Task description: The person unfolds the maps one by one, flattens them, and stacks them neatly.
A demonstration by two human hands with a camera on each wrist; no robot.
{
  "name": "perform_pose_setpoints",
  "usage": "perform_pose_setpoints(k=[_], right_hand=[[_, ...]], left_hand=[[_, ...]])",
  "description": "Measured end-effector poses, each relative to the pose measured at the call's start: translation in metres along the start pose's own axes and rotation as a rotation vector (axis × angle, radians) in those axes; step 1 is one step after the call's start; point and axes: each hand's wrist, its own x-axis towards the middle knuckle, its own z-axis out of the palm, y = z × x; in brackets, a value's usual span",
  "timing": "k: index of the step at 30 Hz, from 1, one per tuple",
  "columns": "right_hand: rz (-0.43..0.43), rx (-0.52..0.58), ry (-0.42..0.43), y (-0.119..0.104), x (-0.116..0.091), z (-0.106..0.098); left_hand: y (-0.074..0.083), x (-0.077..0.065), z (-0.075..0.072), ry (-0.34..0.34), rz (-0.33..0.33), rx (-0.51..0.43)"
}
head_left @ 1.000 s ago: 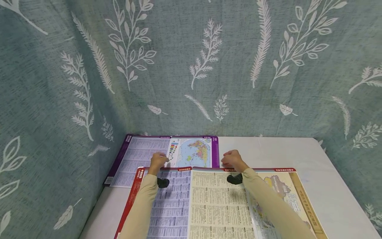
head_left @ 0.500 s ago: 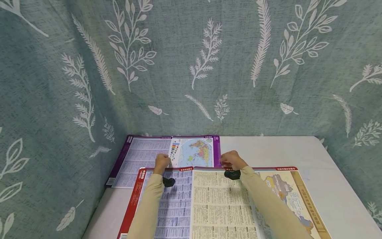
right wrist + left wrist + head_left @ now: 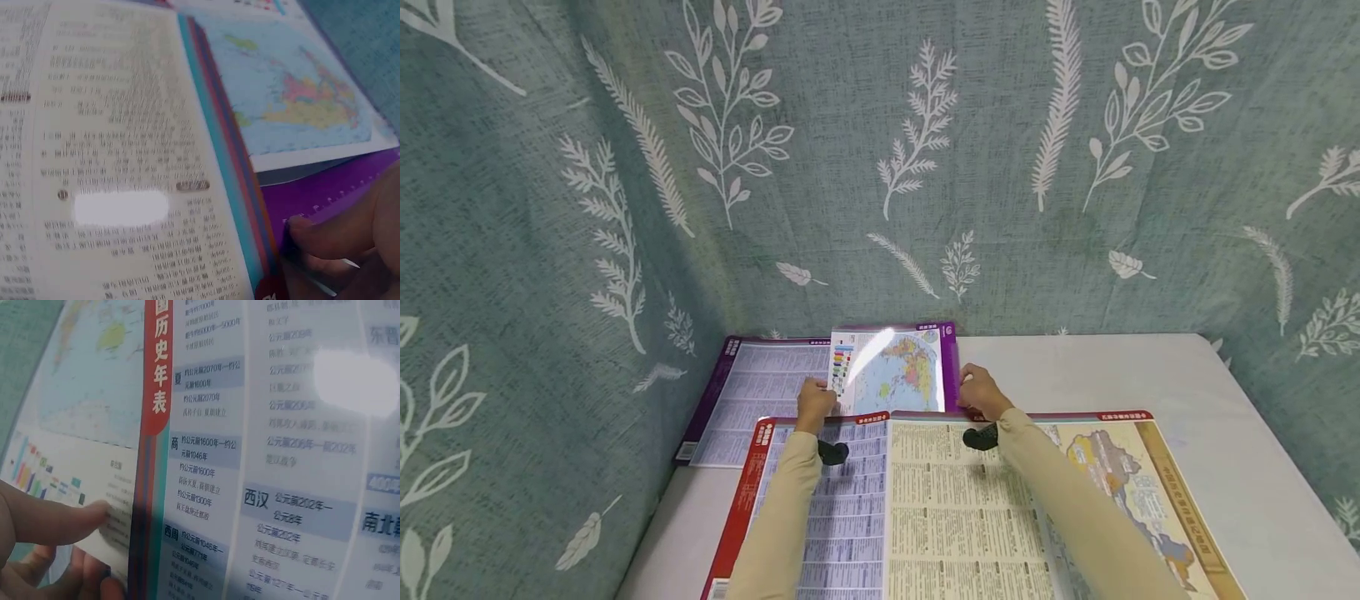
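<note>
A purple-bordered folding map (image 3: 898, 375) lies at the back left, and its right panel, printed with a world map, is raised above the left panel (image 3: 778, 379). My left hand (image 3: 815, 406) pinches that panel's left edge; in the left wrist view the thumb (image 3: 56, 520) lies on top with fingers curled beneath. My right hand (image 3: 983, 393) pinches the purple right border, the thumb (image 3: 331, 234) on its surface in the right wrist view. Under both forearms a red-bordered history chart (image 3: 958, 500) is spread open, overlapping the near edge of the purple map.
A white tabletop (image 3: 1090, 367) extends behind and to the right of the chart. Patterned green curtain cloth (image 3: 865, 167) hangs along the back and both sides. A black wrist camera (image 3: 981, 437) sits under the right wrist, another (image 3: 832, 452) by the left.
Both hands have closed on the right panel's edges. That panel has tilted up from the table, its far edge rising, with a glare streak now on it. The history chart stays put.
</note>
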Motion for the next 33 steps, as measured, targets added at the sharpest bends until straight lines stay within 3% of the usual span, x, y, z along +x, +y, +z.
perform_pose_setpoints(k=[4, 8, 15, 20, 24, 28, 33], right_hand=[[-0.053, -0.019, 0.016, 0.005, 0.006, -0.001], [-0.054, 0.0, 0.044, -0.004, 0.006, -0.002], [-0.238, 0.046, 0.175, -0.026, 0.003, -0.008], [-0.192, 0.123, 0.216, -0.035, 0.007, -0.011], [-0.13, 0.191, 0.173, -0.042, 0.008, -0.015], [-0.235, 0.152, 0.166, -0.045, 0.005, -0.018], [-0.399, -0.022, 0.241, -0.049, 0.003, -0.02]], left_hand=[[0.001, 0.0, -0.001, -0.001, -0.024, -0.04], [0.002, 0.0, -0.003, -0.01, -0.012, -0.054], [0.015, -0.002, -0.008, -0.101, 0.017, -0.084], [0.031, -0.002, -0.011, -0.027, 0.053, -0.091], [0.04, -0.003, -0.011, 0.044, 0.107, -0.068], [0.044, -0.002, -0.008, 0.077, 0.164, -0.105], [0.044, -0.001, -0.005, 0.109, 0.255, -0.164]])
